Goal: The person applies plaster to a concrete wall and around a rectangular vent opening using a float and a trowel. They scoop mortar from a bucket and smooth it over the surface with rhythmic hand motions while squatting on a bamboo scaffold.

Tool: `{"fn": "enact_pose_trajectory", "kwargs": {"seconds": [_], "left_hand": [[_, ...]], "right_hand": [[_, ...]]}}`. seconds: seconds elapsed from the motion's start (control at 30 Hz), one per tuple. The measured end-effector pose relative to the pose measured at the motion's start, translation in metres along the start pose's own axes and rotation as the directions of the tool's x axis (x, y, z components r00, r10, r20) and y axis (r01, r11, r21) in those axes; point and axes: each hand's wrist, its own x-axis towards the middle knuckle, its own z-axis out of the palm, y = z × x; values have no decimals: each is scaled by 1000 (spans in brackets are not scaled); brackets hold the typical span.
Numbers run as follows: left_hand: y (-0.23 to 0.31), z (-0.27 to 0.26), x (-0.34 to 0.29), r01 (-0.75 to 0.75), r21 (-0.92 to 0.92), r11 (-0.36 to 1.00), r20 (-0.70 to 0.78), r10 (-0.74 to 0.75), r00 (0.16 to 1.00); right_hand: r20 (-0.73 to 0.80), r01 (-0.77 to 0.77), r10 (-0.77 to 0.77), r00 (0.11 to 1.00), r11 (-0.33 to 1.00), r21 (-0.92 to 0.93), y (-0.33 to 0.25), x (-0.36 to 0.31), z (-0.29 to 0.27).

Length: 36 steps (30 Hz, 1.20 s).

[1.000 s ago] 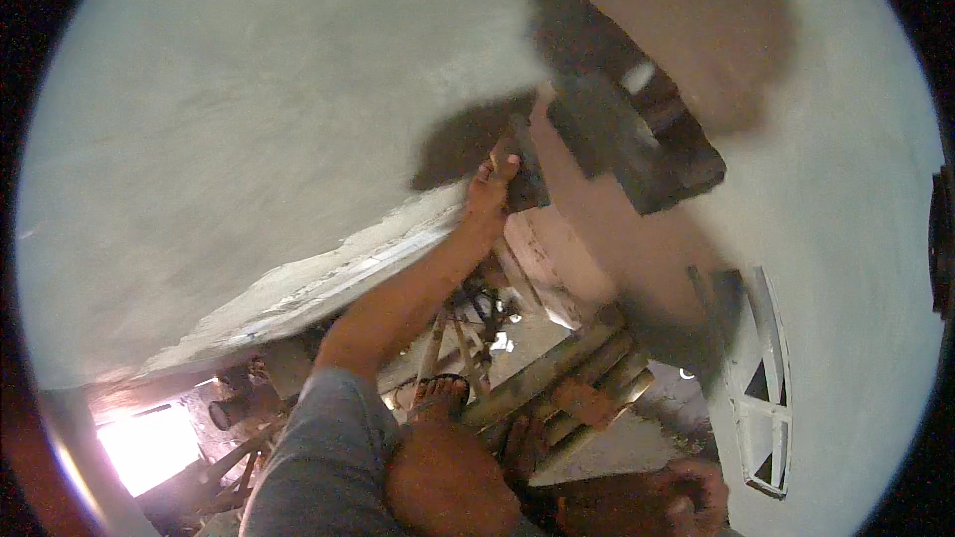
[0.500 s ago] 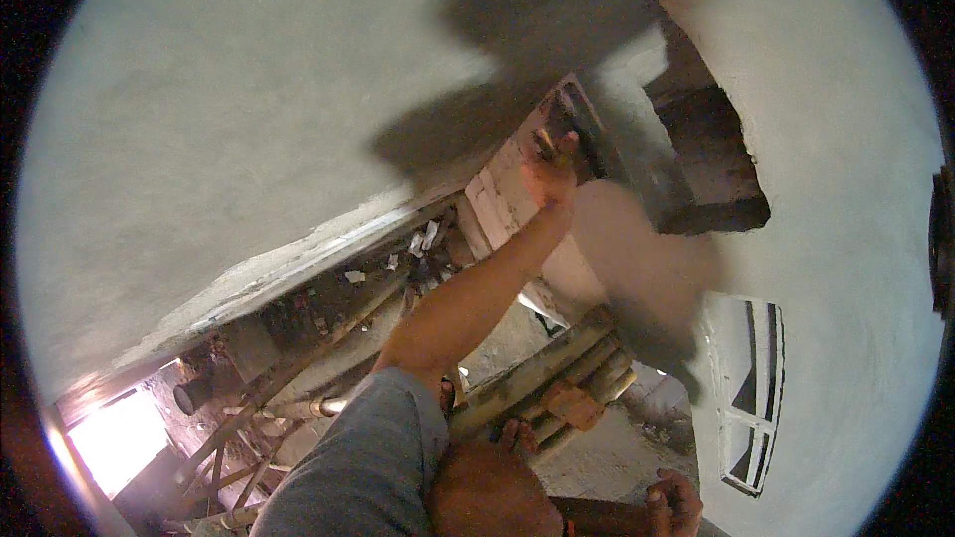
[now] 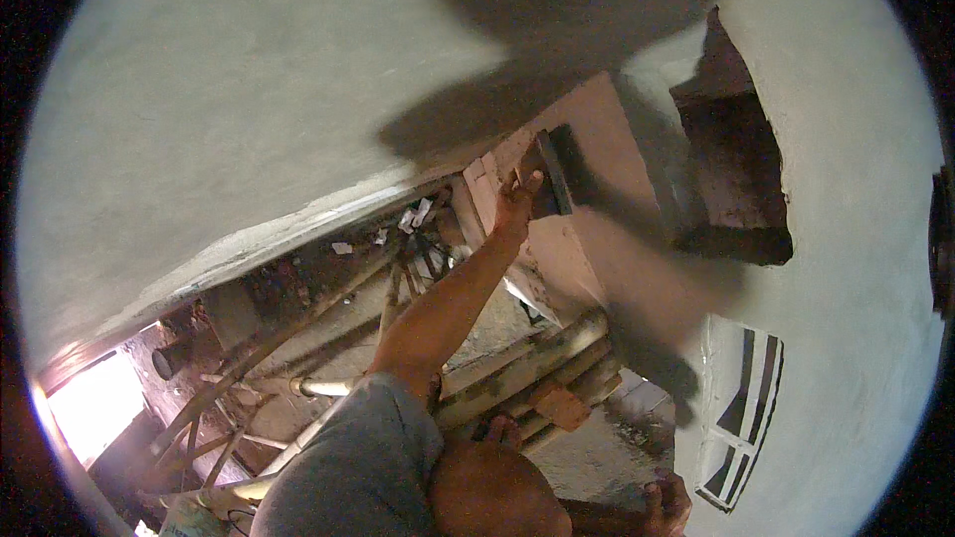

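My left hand (image 3: 515,207) is closed around a plastering trowel (image 3: 554,174), whose dark rectangular blade shows nearly edge-on. My palm and fingers cover its handle. The blade is at the smooth pinkish plaster strip (image 3: 612,179) between the large pale wall and the hole's edge; whether it touches is unclear. My left arm stretches up from a grey sleeve. At the lower right, my right hand (image 3: 668,502) has its fingers curled, and anything in them is hidden. A rounded bare knee (image 3: 502,487) blocks part of that forearm.
A ragged dark opening (image 3: 736,164) cuts into the wall. Below it is a white-framed grille (image 3: 741,418). Planks (image 3: 527,368) carry a brick piece (image 3: 562,406) and a bare foot (image 3: 504,430). Poles (image 3: 269,343) cross above rubble at left, near a bright opening (image 3: 95,408).
My left hand and trowel have moved down and slightly left along the plaster, and the blade has turned more edge-on. The view has shifted a little. My right hand stays low at the right.
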Motion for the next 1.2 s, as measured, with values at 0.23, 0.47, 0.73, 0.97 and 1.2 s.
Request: {"fn": "enact_pose_trajectory", "kwargs": {"seconds": [0.23,0.47,0.73,0.97,1.2], "left_hand": [[-9,-53,71,-63,61,996,-52,66,996],[22,-5,53,-150,-55,987,22,152,988],[59,67,8,-50,-183,982,-33,44,998],[83,123,-24,-254,-50,966,-6,254,967],[95,147,-71,-430,436,791,123,421,899]], "right_hand": [[53,11,-11,999,1000,0,9,16,13],[46,1,-2,999,1000,27,15,13,26],[54,29,-30,998,999,25,19,16,32],[73,38,-37,997,999,-8,17,18,30],[-89,122,-99,991,942,313,98,25,77]]}}
